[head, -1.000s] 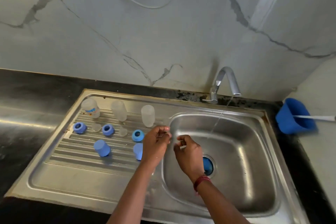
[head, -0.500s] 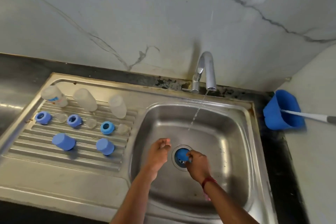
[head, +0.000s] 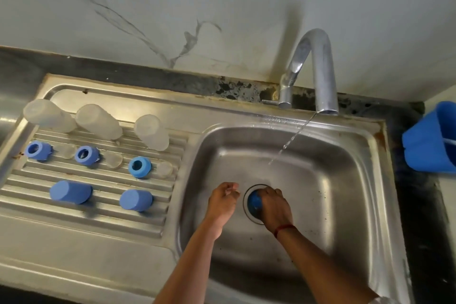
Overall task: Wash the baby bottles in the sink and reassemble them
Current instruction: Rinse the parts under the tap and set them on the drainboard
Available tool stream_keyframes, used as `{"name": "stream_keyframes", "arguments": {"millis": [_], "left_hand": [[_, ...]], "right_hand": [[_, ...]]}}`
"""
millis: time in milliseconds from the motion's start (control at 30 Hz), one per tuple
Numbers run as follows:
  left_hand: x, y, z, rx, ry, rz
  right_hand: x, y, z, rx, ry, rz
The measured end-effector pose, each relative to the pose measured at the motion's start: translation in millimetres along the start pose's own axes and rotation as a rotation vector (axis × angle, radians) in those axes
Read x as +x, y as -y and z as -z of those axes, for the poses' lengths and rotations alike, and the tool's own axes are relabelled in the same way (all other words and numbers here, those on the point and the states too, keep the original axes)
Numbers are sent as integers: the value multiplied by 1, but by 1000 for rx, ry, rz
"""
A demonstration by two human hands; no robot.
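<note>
**Right hand on the cap at the drain, tap running**

A thin stream of water [head: 288, 142] falls from the tap [head: 318, 64] into the basin [head: 345, 180], landing behind the hands and touching neither. A blue bucket [head: 424, 145] sits on the counter to the right of the sink, well apart from the work.

On the drainboard [head: 98, 219], three clear bottles [head: 98, 121] stand mouth-down in a back row. In front of them three blue rings [head: 139, 167] sit with their openings up, and a clear nipple [head: 113, 159] lies just right of each. Nearer the front edge, two blue caps [head: 71, 192] appear to lie on their sides, long axes roughly along the ribs.

A third blue cap [head: 255, 201] sits at the drain [head: 255, 217] in the basin floor. The right hand [head: 274, 202] grasps it from the right, fingers curled over it. So much of it is covered that I cannot tell which way it points. The left hand [head: 223, 198] hangs just left of the drain, apart from the cap. Its fingers are curled, and whether they hold anything I cannot tell.

The sink is steel and set in a dark counter [head: 148, 76]. The wall [head: 222, 7] behind it is pale with grey veins.
</note>
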State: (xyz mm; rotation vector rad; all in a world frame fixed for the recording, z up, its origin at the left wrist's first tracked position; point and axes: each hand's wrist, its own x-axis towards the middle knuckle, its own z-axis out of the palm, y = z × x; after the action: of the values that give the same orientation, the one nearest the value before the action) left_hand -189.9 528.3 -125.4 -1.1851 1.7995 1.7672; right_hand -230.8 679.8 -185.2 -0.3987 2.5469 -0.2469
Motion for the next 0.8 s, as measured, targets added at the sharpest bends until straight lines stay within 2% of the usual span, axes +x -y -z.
{"name": "stream_keyframes", "arguments": {"millis": [167, 300, 400, 533, 667, 733, 800], "left_hand": [[9, -1, 3, -7, -4, 10], [10, -8, -2, -22, -9, -18], [7, -15, -9, -66, -19, -51], [-4, -26, -21, -93, -12, -125], [-15, -41, -29, -71, 9, -191], [-19, -50, -33, -80, 11, -221], [-20, -58, -35, -100, 17, -250]], "right_hand": [[3, 3, -4, -94, 11, 18], [2, 0, 7, 58, -38, -4], [5, -4, 30, 392, -148, -65], [7, -10, 70, 963, -247, -225], [1, -17, 108, 1607, -141, -250], [-4, -19, 120, 1755, -120, -196], [-8, -20, 126, 1785, -112, -119]]}}
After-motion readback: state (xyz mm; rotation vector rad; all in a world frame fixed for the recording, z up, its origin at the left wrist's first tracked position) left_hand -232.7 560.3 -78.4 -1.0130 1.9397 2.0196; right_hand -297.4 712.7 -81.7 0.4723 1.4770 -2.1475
